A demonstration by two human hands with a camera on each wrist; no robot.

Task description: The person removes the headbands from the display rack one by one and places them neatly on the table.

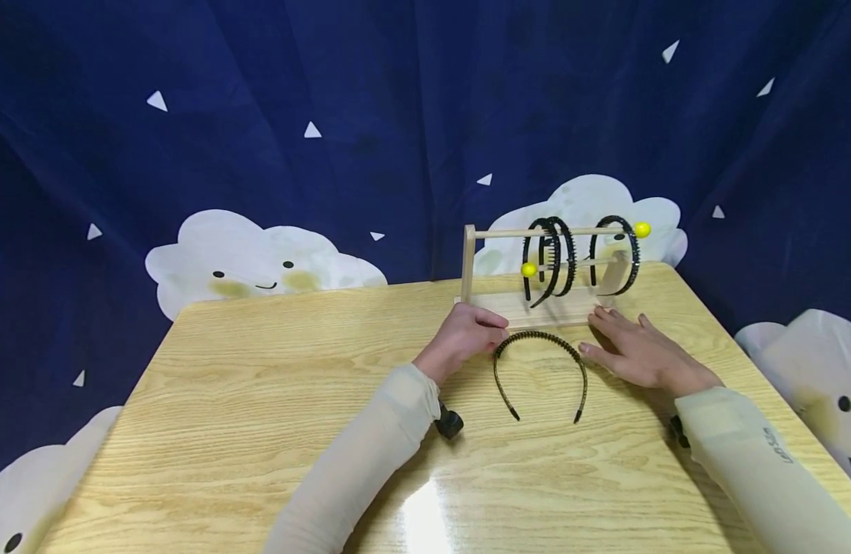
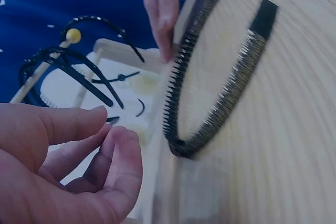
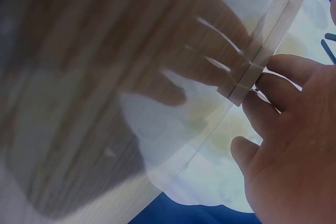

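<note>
A wooden headband rack [image 1: 468, 265] stands at the back right in the head view, with black headbands [image 1: 572, 258] hanging on its two rods. My left hand [image 1: 467, 331] is at the front left corner of its base, fingers loosely curled. In the left wrist view, nothing shows between that hand's thumb and fingertips. On the other side, my right hand [image 1: 643, 354] reaches the base's front right corner; its spread fingers touch the base end [image 3: 239, 90] in the right wrist view. Between both hands a dark, gold-flecked toothed headband [image 1: 538, 335] lies on the table, its tips toward me.
Yellow balls [image 1: 528, 269] cap the rods, one at each free end. The light wood table [image 1: 273, 400] extends well to the left. Behind it hangs a dark blue curtain [image 1: 370, 92] printed with clouds. A small black device [image 1: 449, 424] sits under the left wrist.
</note>
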